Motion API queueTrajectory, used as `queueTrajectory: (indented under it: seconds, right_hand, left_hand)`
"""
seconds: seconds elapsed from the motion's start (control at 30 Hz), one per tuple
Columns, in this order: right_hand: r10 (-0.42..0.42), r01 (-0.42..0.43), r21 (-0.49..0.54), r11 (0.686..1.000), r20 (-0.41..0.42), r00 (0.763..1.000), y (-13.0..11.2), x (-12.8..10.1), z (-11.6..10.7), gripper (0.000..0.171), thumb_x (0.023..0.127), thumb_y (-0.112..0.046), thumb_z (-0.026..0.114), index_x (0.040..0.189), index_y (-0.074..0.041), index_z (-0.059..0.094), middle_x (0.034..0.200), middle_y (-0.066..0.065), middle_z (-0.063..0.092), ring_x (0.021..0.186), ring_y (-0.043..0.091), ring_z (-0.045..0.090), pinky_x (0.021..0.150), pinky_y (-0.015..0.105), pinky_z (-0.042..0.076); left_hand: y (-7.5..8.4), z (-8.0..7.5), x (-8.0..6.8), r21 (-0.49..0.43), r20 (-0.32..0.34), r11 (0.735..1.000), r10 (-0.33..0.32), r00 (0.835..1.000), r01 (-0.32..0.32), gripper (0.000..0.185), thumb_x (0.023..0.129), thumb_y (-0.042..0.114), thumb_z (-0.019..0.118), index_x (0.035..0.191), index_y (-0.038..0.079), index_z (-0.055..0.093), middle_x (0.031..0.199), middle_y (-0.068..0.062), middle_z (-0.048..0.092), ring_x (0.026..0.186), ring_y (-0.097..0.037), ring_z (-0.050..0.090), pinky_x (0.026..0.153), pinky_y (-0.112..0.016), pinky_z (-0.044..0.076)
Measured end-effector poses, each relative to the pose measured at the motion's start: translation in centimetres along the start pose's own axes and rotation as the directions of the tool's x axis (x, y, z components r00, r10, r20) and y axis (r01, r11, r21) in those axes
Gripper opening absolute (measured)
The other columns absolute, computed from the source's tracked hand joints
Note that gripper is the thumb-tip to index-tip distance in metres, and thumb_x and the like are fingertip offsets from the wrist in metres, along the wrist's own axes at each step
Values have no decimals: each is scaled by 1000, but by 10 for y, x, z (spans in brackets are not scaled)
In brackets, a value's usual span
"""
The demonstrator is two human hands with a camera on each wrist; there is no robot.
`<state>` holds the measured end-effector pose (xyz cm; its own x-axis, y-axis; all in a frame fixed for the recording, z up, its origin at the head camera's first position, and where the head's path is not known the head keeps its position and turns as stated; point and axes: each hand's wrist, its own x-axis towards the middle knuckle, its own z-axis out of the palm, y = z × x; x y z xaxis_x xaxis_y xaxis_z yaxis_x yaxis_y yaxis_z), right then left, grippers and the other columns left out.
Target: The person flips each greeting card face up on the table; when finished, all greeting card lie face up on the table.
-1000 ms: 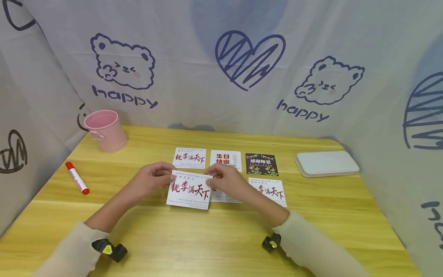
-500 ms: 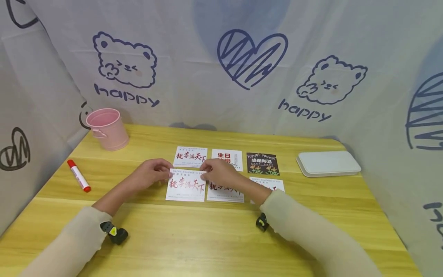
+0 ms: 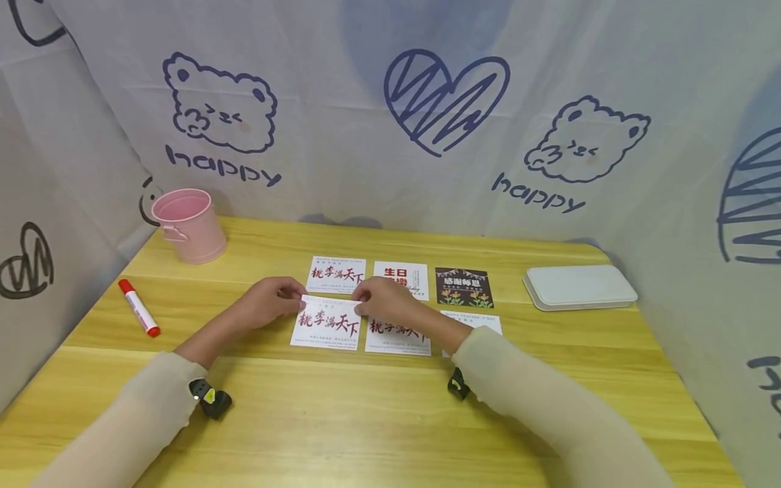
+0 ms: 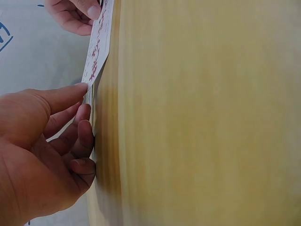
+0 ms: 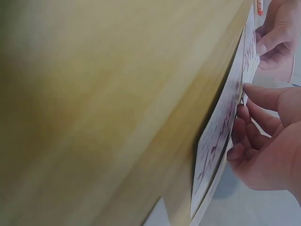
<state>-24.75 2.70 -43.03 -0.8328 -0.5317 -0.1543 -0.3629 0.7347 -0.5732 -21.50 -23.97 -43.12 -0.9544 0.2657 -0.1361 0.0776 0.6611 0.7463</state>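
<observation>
Your left hand pinches the upper left corner of the white card with red characters, thumb on top and fingers curled beneath its edge. Your right hand pinches the same card at its upper right corner, thumb over the face, the other fingers tucked below. The card sits at the centre of the head view, low over the bench; whether it lies fully flat I cannot tell, though both wrist views show its held edge lifted slightly off the wood.

Just right of it lies a second white card, partly under your right hand, and further right a third white card shows behind your sleeve. Above them runs a row of three: a white card with red script, a birthday card and a dark card with flowers.

At the upper left of the bench stands a pink bucket; below it lies a red-capped marker. A white tray rests at the right.
</observation>
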Motion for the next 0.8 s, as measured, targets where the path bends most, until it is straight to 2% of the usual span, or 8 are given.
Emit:
queueTrajectory:
  seconds: [0.57,0.6,0.7,0.8]
  right_hand:
    - [-26,26,-59,998,-12,1000,-3,1,-1,18,93,-20,73,111,-15,74,104,-4,69,94,10,62,87,28,51]
    - [-26,26,-42,999,-13,1000,-3,1,-3,18,94,-20,71,111,-15,73,104,-4,68,93,10,61,85,27,51]
    - [-24,26,98,995,-28,999,-3,-3,-17,21,98,-21,66,116,-13,71,106,-1,65,91,14,59,78,29,51]
    - [-24,40,238,970,-70,997,0,-14,-38,27,102,-24,59,124,-11,68,112,2,65,94,18,59,75,31,51]
  left_hand:
    - [0,3,5,104,12,995,-8,1000,6,16,95,13,69,109,6,68,101,-8,62,92,-22,53,82,-35,44]
    - [0,3,5,107,10,994,-6,1000,5,17,95,14,69,110,6,68,101,-8,62,92,-22,53,82,-35,44]
    - [2,1,0,100,-27,995,4,1000,-2,18,98,17,64,112,6,68,104,-9,64,92,-22,54,79,-33,45]
    - [5,-2,-10,78,-86,997,-1,996,8,23,102,21,58,117,6,67,111,-12,66,90,-23,57,73,-32,47]
